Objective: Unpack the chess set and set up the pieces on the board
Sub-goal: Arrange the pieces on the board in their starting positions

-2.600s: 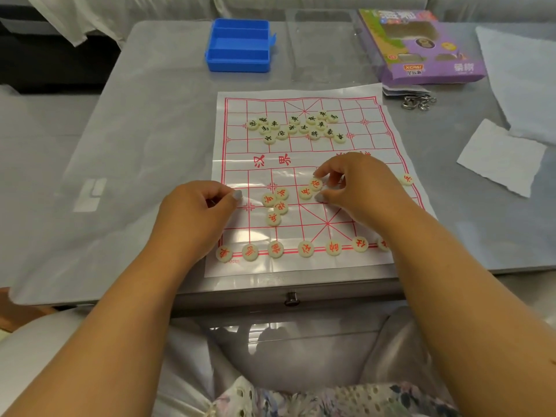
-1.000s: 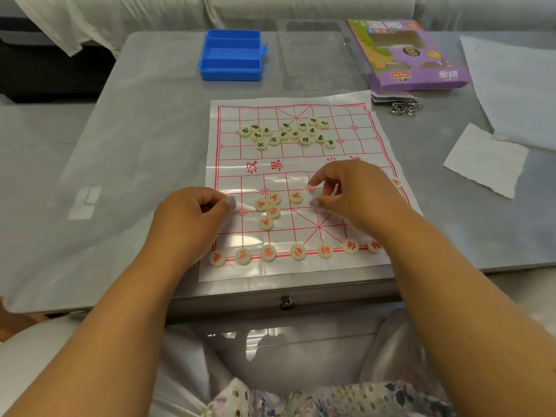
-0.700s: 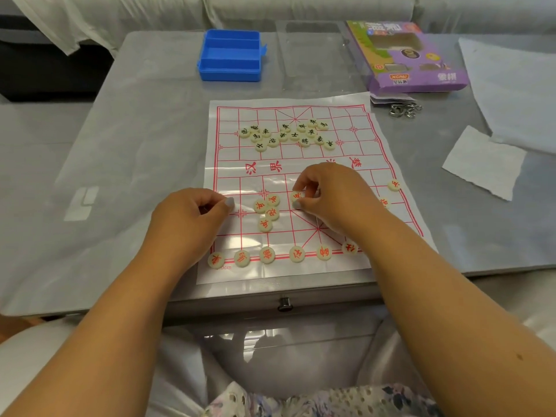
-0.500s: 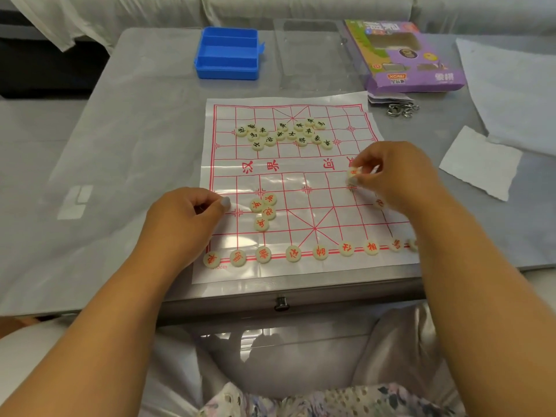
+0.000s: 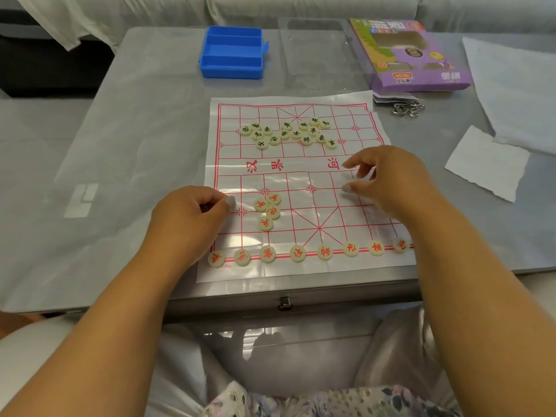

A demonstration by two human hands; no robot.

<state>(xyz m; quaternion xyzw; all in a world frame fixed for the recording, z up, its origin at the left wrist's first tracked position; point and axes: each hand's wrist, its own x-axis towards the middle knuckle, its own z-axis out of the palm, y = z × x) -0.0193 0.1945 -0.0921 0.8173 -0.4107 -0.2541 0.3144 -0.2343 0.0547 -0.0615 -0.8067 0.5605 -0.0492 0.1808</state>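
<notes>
A plastic chess board sheet (image 5: 301,182) with red lines lies on the grey table. Several cream discs with red characters form a row (image 5: 297,253) along its near edge. Several more red pieces (image 5: 267,210) lie loose left of centre. Black-lettered pieces (image 5: 288,133) sit in a heap on the far half. My left hand (image 5: 189,218) pinches the sheet's left edge between thumb and curled fingers. My right hand (image 5: 391,179) hovers over the right side of the board, thumb and forefinger apart, with no piece visible between them.
A blue plastic box (image 5: 231,52) stands open at the far side, next to a clear tray (image 5: 316,52) and a purple package (image 5: 418,55). Metal rings (image 5: 407,109) lie beside the board's far right corner. White papers (image 5: 487,162) lie on the right.
My right hand carried a red piece from the board's centre to the right side, and its thumb and forefinger have since parted. The left hand has kept its grip.
</notes>
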